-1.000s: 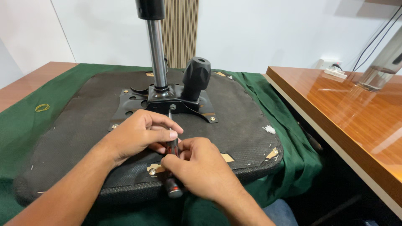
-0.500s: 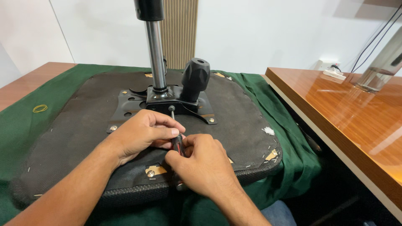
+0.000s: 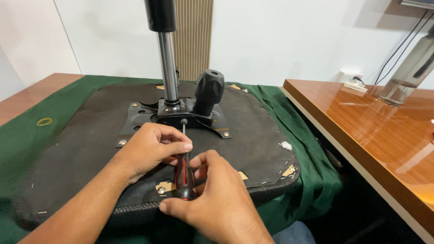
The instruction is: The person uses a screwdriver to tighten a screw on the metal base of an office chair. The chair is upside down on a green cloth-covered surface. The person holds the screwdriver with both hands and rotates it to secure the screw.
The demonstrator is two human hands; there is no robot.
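Head view: right hand (image 3: 221, 203) clamped on screwdriver (image 3: 184, 174), left hand (image 3: 151, 151) pinching shaft. Tip on bracket screw (image 3: 184, 121), frame centre; seated or not, cannot tell.

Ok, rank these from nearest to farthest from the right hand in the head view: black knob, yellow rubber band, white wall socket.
From the right hand:
1. Black knob, straight ahead on the chair's underside.
2. Yellow rubber band, far left on the green cloth.
3. White wall socket, far right, beyond the wooden table.
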